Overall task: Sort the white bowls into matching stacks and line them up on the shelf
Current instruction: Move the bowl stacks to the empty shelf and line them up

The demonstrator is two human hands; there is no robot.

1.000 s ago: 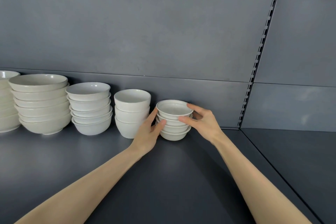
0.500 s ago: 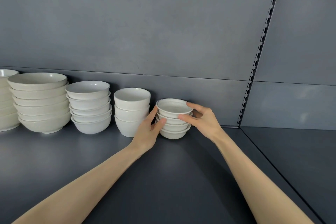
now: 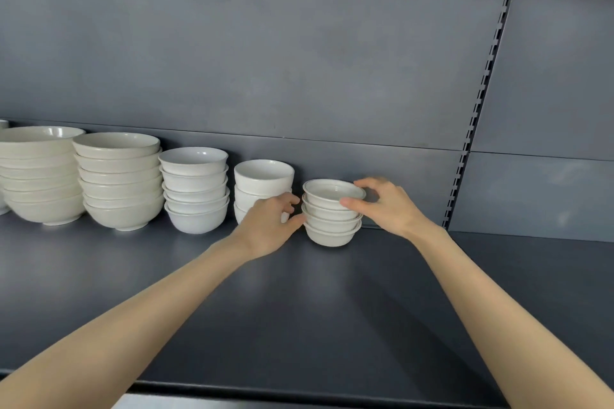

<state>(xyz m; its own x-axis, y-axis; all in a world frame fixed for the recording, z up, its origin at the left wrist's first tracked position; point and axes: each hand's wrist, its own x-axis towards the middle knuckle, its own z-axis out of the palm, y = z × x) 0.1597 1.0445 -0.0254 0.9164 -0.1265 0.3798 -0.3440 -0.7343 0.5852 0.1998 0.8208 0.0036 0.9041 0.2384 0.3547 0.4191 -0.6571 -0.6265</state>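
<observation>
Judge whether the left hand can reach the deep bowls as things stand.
Probably yes: the left hand sits right in front of the deep bowls, nothing between, though its thumb touches the small stack.

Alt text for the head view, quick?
Both hands hold the small stack of white bowls on a grey shelf: left hand at its side, right hand pinching the top bowl. Four larger stacks line up to its left.

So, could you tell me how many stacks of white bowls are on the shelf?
5, left to right: widest white stack, wide stack, medium stack, deep stack, small stack between left hand and right hand. Another may hide at left.
</observation>
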